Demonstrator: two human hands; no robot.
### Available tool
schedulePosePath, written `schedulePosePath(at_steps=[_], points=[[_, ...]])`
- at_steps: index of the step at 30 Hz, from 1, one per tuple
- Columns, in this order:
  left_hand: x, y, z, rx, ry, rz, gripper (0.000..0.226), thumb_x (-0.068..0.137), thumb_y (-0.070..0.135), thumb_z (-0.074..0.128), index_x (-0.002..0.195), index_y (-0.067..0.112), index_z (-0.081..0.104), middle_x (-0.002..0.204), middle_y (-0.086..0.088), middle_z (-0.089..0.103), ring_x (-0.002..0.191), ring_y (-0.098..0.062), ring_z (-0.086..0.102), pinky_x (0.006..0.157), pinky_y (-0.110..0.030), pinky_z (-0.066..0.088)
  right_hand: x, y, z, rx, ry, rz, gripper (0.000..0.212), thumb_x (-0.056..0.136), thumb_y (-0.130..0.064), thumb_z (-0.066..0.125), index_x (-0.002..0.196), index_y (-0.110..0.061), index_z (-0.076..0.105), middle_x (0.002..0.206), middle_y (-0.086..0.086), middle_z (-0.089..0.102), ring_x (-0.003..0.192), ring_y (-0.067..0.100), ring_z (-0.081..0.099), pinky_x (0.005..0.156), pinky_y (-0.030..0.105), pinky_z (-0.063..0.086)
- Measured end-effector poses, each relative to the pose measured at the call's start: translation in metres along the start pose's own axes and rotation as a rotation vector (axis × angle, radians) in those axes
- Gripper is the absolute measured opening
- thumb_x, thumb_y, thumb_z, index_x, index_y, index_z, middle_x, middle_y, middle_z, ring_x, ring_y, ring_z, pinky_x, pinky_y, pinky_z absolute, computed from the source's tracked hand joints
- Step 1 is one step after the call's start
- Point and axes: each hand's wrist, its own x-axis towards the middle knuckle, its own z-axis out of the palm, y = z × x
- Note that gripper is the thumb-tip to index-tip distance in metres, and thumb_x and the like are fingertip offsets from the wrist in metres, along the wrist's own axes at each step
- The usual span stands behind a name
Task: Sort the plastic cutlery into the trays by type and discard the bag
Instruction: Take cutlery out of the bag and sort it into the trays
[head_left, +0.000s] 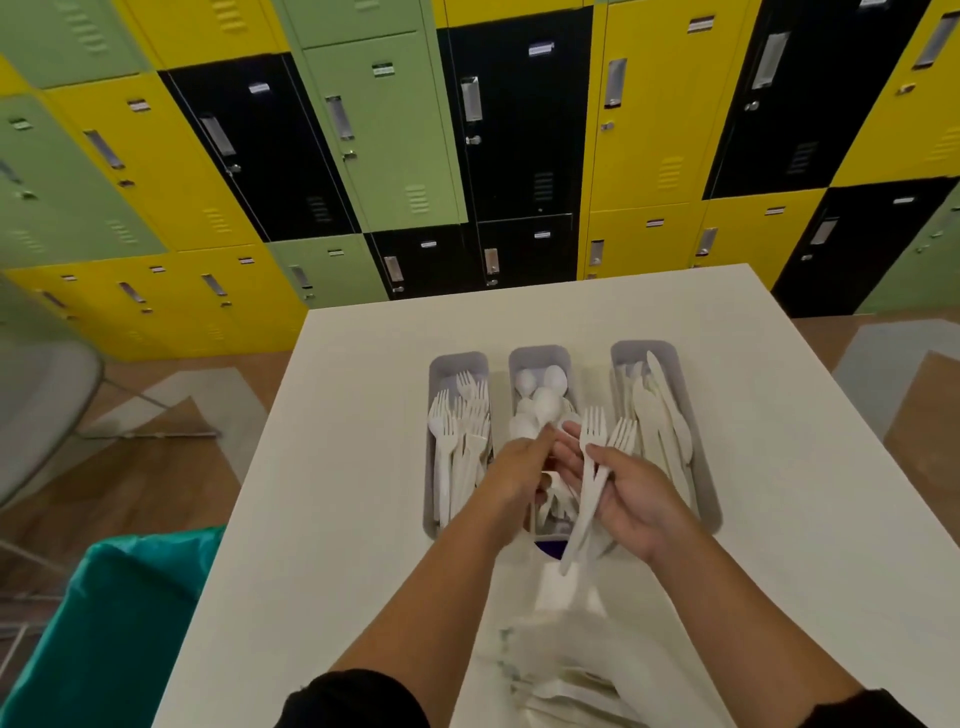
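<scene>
Right hand (631, 499) is gripping two white forks (597, 467), handles lying across palm under the thumb, tines sticking past the fingertips above the spoon tray (540, 358). Left hand (519, 470) is reaching in, fingers loosely extended, touching the right fingertips.

No legible text anywhere. Lockers (519, 130) behind table (363, 467) carried small label plates (541, 49) near door tops, print too small and blurred to read. Trays (711, 499) on table, white cutlery and bag nearest table's near edge bore no readable marks or brands.
</scene>
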Motion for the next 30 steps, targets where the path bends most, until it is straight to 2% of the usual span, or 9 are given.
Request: schedulePosePath(at_steps=[3,7,10,13,16,18,22,25,30], points=[[0.001,-0.002,-0.005,-0.052,-0.131,-0.011,0.048,0.093,0.057,0.036,0.094,0.018,0.064,0.069,0.002,0.053,0.059,-0.009,0.042,0.057,-0.022,0.035,0.010,0.005,0.006,0.103,-0.022,-0.055,0.032,0.099,-0.006,0.030,0.115,-0.004,0.058,0.110,0.013,0.071,0.099,0.017,0.070,0.077,0.025,0.059],[0.004,-0.017,-0.014,0.138,-0.159,0.078,0.051,0.084,0.055,0.055,0.121,0.020,0.052,0.109,-0.002,0.065,0.098,-0.016,0.063,0.088,-0.035,0.053,0.028,0.020,0.020,-0.037,0.101,-0.141,0.028,0.099,-0.009,0.038,0.114,-0.007,0.061,0.108,0.009,0.070,0.102,0.018,0.066,0.087,0.033,0.055],[0.001,-0.022,-0.019,0.193,-0.011,0.133,0.029,0.094,0.037,0.050,0.115,0.016,0.049,0.097,-0.001,0.062,0.083,-0.012,0.060,0.069,-0.022,0.049,0.041,0.038,0.033,-0.285,0.332,-0.179,0.018,0.094,-0.014,0.051,0.106,-0.011,0.063,0.095,0.011,0.069,0.089,0.025,0.066,0.079,0.037,0.054],[0.003,-0.024,-0.031,0.143,0.202,0.217,0.023,0.098,0.026,0.042,0.116,0.012,0.047,0.098,-0.004,0.063,0.085,-0.016,0.061,0.071,-0.024,0.049,0.052,0.061,0.049,-0.508,0.305,-0.217,0.019,0.095,-0.020,0.048,0.111,-0.013,0.055,0.089,0.005,0.064,0.091,0.025,0.063,0.064,0.027,0.047],[0.005,-0.023,-0.047,0.151,0.328,0.295,0.019,0.094,0.003,0.036,0.105,0.010,0.050,0.094,-0.002,0.062,0.086,-0.017,0.061,0.070,-0.017,0.048,0.060,0.084,0.066,-0.552,0.240,-0.198,0.054,0.087,-0.045,0.058,0.134,-0.022,0.043,0.108,-0.024,0.061,0.119,0.016,0.052,0.079,0.010,0.045],[0.007,-0.021,-0.057,0.182,0.366,0.329,0.024,0.092,-0.002,0.034,0.101,0.012,0.052,0.087,0.004,0.059,0.081,-0.012,0.059,0.063,-0.007,0.045,0.062,0.091,0.073,-0.587,0.196,-0.182,0.050,0.095,-0.028,0.047,0.143,-0.020,0.036,0.135,-0.014,0.051,0.129,0.011,0.043,0.098,0.016,0.036],[0.016,-0.029,-0.069,0.286,0.380,0.279,0.027,0.093,0.001,0.037,0.112,0.003,0.055,0.097,-0.001,0.056,0.089,-0.015,0.054,0.062,-0.009,0.038,0.067,0.092,0.075,-0.683,0.180,-0.161,0.048,0.096,-0.018,0.038,0.144,-0.021,0.035,0.147,0.001,0.042,0.133,0.014,0.042,0.114,0.036,0.032],[0.016,-0.036,-0.069,0.330,0.375,0.277,0.029,0.094,0.002,0.036,0.113,0.003,0.058,0.103,-0.005,0.063,0.097,-0.019,0.061,0.077,-0.017,0.048,0.066,0.092,0.078,-0.756,0.172,-0.148,0.046,0.099,-0.017,0.035,0.145,-0.016,0.030,0.139,-0.008,0.040,0.120,0.005,0.040,0.107,0.022,0.027],[0.010,-0.037,-0.065,0.351,0.462,0.335,0.028,0.100,0.015,0.034,0.116,0.009,0.057,0.092,0.010,0.058,0.084,0.005,0.054,0.070,-0.005,0.043,0.060,0.094,0.073,-1.004,0.128,-0.202,0.036,0.096,-0.022,0.035,0.129,-0.014,0.048,0.124,0.003,0.057,0.118,0.018,0.054,0.103,0.034,0.041]])
